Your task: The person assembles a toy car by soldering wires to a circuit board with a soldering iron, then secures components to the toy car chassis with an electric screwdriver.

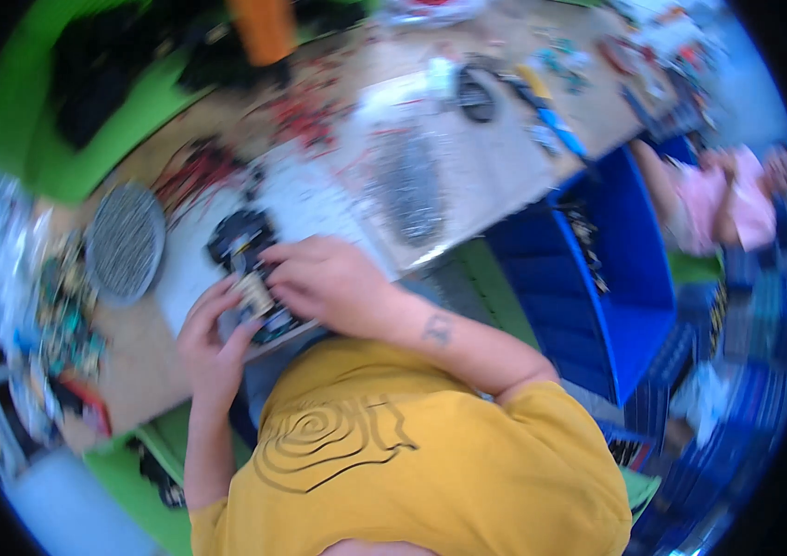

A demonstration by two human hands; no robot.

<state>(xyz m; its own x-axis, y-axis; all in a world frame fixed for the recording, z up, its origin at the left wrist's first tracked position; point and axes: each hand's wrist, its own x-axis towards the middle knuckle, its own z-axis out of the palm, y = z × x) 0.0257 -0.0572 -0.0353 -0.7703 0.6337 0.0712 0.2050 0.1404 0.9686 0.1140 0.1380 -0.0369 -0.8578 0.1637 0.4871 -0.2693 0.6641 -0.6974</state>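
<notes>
Cream block pinched in the left hand — right hand arched beside it, grip too blurred to tell.

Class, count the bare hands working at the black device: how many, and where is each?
2: the left hand is at the lower left of the black device, by a cream block; the right hand is on its right. None seems hidden.
</notes>
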